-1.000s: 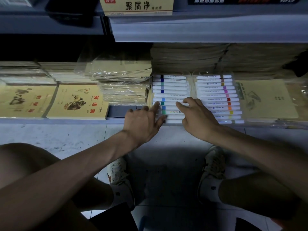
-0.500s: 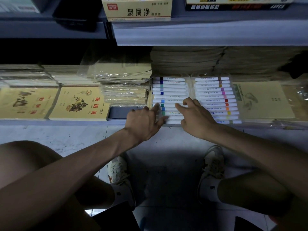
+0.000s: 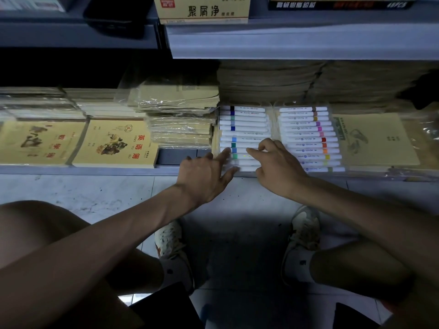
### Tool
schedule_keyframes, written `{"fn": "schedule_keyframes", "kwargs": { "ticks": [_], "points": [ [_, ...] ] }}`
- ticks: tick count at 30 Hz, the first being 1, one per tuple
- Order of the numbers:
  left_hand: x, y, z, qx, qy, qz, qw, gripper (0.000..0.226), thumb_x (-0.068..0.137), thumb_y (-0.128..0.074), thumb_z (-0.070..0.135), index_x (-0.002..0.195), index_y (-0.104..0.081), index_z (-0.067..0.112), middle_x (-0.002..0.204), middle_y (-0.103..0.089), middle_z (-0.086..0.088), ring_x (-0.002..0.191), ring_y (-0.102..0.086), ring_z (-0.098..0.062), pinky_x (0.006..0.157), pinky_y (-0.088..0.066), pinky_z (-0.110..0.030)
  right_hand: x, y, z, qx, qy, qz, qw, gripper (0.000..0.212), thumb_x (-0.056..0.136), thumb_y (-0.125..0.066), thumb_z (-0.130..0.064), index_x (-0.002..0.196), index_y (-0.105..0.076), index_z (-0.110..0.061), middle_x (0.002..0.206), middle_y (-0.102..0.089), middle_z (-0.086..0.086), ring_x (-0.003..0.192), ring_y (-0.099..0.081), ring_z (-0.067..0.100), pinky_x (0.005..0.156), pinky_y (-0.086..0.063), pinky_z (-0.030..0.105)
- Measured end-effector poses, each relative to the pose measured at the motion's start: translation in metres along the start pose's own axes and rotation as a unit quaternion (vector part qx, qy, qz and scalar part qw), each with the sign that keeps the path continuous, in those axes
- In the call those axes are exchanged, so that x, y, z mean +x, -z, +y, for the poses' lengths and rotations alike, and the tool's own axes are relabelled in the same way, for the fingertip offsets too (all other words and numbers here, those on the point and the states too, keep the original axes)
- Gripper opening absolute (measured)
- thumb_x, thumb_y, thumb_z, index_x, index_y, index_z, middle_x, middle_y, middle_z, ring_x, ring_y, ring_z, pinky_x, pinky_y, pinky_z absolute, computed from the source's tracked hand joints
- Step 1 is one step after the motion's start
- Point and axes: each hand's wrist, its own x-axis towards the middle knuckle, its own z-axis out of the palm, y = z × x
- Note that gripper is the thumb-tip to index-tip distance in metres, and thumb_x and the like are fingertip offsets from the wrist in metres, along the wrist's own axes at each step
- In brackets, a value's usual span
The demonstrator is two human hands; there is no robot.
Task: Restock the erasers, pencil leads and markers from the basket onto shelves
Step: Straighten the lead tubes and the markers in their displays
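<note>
A clear flat pack of white markers (image 3: 280,136) with coloured bands lies on the bottom shelf (image 3: 95,170), in two rows of several pens. My left hand (image 3: 206,176) rests at the pack's near left corner, its straight fingers touching the front markers. My right hand (image 3: 275,167) lies on the near middle of the pack, forefinger stretched left along a marker and the other fingers bent. Neither hand holds a loose item. The basket is out of view.
Stacks of yellow exercise books (image 3: 114,143) and wrapped paper pads (image 3: 180,115) fill the shelf to the left; a tan booklet (image 3: 375,138) lies to the right. The upper shelf (image 3: 297,41) overhangs, carrying a tan box (image 3: 202,9). My knees and shoes are on the tiled floor (image 3: 78,193).
Both hands stay on the marker pack with hardly any shift. The view has tilted a little, showing more of the upper shelf.
</note>
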Motion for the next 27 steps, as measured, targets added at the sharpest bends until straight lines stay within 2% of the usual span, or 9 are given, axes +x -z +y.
{"fn": "schedule_keyframes", "kwargs": {
  "ticks": [7,10,12,18,23,27],
  "points": [
    [0.005,0.002,-0.001,-0.019,0.007,-0.012,1.0,0.074,0.1,-0.015,0.073,0.156,-0.033,0.028,0.106,-0.072,-0.007,0.086,-0.07,-0.026,0.079,-0.055,-0.04,-0.002,-0.006,0.0,-0.062,0.026,-0.017,0.998,0.066,0.091,-0.06,-0.009,0.154,-0.04,-0.014,0.141,-0.044,0.011,0.128,-0.041,0.033,0.097,-0.047,0.043],
    [0.006,0.006,0.0,-0.014,0.006,-0.017,1.0,0.074,0.1,-0.015,0.073,0.154,-0.037,0.027,0.109,-0.073,-0.007,0.089,-0.071,-0.027,0.079,-0.055,-0.04,-0.001,-0.007,-0.001,-0.073,0.029,-0.015,0.997,0.067,0.091,-0.061,-0.012,0.155,-0.04,-0.015,0.141,-0.044,0.01,0.127,-0.041,0.032,0.1,-0.044,0.042],
    [0.007,0.008,0.0,-0.027,0.015,-0.028,0.999,0.074,0.099,-0.015,0.072,0.156,-0.034,0.028,0.113,-0.073,-0.008,0.094,-0.071,-0.028,0.08,-0.054,-0.041,-0.001,-0.005,-0.001,-0.066,0.028,-0.018,0.997,0.068,0.091,-0.061,-0.012,0.155,-0.04,-0.016,0.143,-0.043,0.01,0.128,-0.041,0.032,0.099,-0.043,0.042],
    [-0.002,-0.001,0.003,0.0,0.004,-0.029,1.0,0.076,0.102,-0.017,0.068,0.165,-0.007,0.026,0.115,-0.071,-0.008,0.088,-0.07,-0.027,0.085,-0.052,-0.042,-0.001,0.001,0.001,-0.039,0.025,-0.02,0.999,0.065,0.093,-0.06,-0.016,0.155,-0.04,-0.017,0.141,-0.045,0.007,0.128,-0.043,0.029,0.1,-0.04,0.039],
    [-0.008,-0.002,0.002,0.007,0.002,-0.012,1.0,0.071,0.104,-0.02,0.065,0.164,-0.01,0.029,0.11,-0.071,-0.007,0.088,-0.07,-0.027,0.085,-0.05,-0.041,-0.009,0.003,0.002,-0.042,0.038,0.002,0.998,0.058,0.093,-0.059,-0.012,0.15,-0.049,-0.016,0.139,-0.049,0.009,0.124,-0.047,0.03,0.099,-0.042,0.04],
    [-0.01,-0.003,0.006,0.007,-0.003,-0.013,1.0,0.071,0.104,-0.019,0.065,0.165,-0.009,0.03,0.106,-0.07,-0.006,0.088,-0.07,-0.028,0.084,-0.049,-0.041,-0.017,0.0,-0.001,-0.068,0.048,0.001,0.996,0.058,0.093,-0.059,-0.013,0.15,-0.047,-0.014,0.137,-0.05,0.01,0.122,-0.049,0.03,0.096,-0.042,0.039]
  ]
}}
